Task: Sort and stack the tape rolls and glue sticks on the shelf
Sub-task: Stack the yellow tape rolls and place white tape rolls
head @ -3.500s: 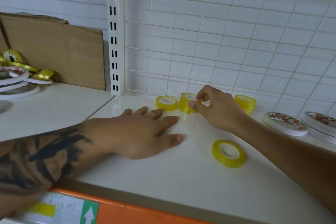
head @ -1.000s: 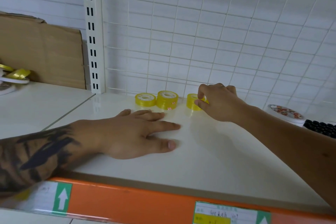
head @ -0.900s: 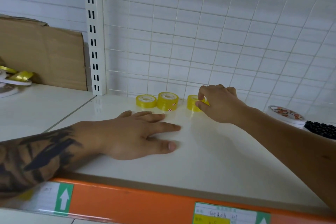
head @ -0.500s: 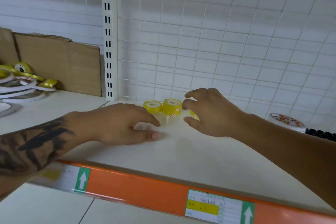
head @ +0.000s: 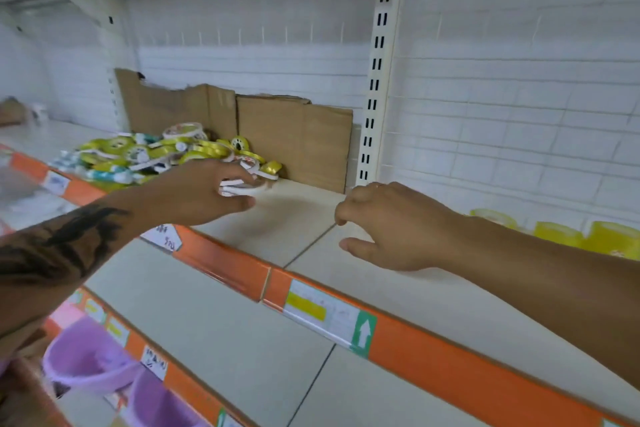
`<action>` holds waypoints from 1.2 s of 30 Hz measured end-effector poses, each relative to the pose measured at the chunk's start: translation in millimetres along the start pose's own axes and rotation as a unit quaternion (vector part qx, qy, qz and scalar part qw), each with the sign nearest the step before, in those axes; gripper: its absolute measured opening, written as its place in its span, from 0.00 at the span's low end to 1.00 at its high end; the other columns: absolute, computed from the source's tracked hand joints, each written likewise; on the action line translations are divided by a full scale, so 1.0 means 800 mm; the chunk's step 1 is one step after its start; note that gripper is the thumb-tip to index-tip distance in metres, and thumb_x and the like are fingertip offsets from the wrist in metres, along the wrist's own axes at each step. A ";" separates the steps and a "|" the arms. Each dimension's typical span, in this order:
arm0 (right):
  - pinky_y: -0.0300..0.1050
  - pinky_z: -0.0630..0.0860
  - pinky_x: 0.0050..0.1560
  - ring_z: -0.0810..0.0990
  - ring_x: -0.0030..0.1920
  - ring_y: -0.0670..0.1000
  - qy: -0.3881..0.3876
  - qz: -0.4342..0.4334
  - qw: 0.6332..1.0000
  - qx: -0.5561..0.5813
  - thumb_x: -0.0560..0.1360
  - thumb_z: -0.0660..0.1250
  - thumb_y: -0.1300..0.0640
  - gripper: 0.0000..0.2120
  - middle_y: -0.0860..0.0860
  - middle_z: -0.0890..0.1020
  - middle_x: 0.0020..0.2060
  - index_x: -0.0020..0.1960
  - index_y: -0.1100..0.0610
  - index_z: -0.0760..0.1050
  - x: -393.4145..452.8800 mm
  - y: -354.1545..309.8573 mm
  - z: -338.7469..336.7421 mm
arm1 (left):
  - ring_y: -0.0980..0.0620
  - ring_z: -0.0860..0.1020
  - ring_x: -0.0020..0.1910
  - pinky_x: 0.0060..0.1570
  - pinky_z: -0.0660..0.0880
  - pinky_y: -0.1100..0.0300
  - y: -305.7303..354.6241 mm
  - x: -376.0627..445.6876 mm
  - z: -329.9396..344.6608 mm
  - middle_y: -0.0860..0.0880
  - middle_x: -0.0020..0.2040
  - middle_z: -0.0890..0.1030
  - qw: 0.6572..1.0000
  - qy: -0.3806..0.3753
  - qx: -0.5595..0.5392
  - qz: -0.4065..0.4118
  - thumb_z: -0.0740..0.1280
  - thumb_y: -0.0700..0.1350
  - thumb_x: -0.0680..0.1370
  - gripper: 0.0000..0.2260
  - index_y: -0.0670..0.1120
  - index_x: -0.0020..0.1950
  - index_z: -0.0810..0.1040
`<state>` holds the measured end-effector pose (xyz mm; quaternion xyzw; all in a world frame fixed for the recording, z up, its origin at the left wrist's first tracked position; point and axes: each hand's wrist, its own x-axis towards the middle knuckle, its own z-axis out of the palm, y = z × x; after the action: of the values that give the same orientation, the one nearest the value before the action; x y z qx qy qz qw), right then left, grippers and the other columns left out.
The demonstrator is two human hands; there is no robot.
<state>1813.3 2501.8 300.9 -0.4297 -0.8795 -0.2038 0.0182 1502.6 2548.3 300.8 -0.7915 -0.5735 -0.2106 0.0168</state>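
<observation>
Tape everywhere at my ten o'clock: a loose pile [head: 162, 152] of yellow and white rolls heaped on the shelf [head: 287, 211] in front of the cardboard [head: 294, 142]. My left hand [head: 194, 194] is in at the pile's near edge, fingers [head: 239, 180] closing on a flat white roll [head: 242, 189] at its three o'clock side; whether it's properly gripped yet I can't tell. My right hand [head: 391, 225] hovers at one o'clock, fingers loosely curled, holding nothing. Behind that forearm, at two o'clock, sorted yellow rolls [head: 557, 234] stand in a row by the back grid. So I judge this a fetch step: pick one from the pile. Next it needs a firm pinch, a lift clear of the tangle, then across past the upright [head: 375, 87]. No glue sticks I can make out.
</observation>
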 end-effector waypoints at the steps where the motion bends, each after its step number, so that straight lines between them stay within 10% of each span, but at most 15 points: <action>1: 0.52 0.72 0.63 0.74 0.62 0.53 -0.002 -0.003 1.000 0.006 0.82 0.58 0.39 0.19 0.49 0.75 0.64 0.68 0.46 0.70 0.017 -0.008 0.000 | 0.49 0.76 0.65 0.59 0.72 0.56 -0.019 0.004 -0.005 0.53 0.68 0.78 1.000 0.018 0.012 -0.015 0.72 0.62 0.75 0.19 0.62 0.66 0.79; 15: 0.53 0.77 0.56 0.77 0.58 0.55 0.022 0.128 0.981 0.147 0.78 0.64 0.35 0.23 0.51 0.79 0.58 0.67 0.45 0.71 0.303 -0.059 0.038 | 0.45 0.77 0.63 0.68 0.65 0.42 -0.173 0.077 -0.018 0.55 0.58 0.81 0.987 0.071 0.120 -0.084 0.65 0.75 0.68 0.29 0.61 0.63 0.76; 23: 0.44 0.73 0.39 0.76 0.38 0.46 0.040 0.196 0.952 0.230 0.74 0.70 0.34 0.19 0.45 0.78 0.38 0.50 0.49 0.74 0.348 -0.062 0.069 | 0.46 0.78 0.57 0.64 0.63 0.44 -0.197 0.101 0.008 0.54 0.50 0.82 0.975 0.102 0.194 -0.023 0.64 0.70 0.72 0.22 0.57 0.56 0.79; 36: 0.45 0.74 0.41 0.77 0.42 0.48 0.085 0.222 0.923 0.303 0.71 0.75 0.38 0.16 0.45 0.78 0.42 0.47 0.48 0.77 0.338 -0.063 0.061 | 0.52 0.82 0.50 0.57 0.77 0.52 -0.199 0.106 -0.001 0.58 0.45 0.84 0.989 0.131 -0.048 -0.040 0.74 0.53 0.74 0.06 0.58 0.49 0.82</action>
<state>1611.6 2695.2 295.1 -0.5691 -0.7764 0.0458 0.2669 1378.2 2679.1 297.3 -0.7332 -0.5871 -0.3401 0.0451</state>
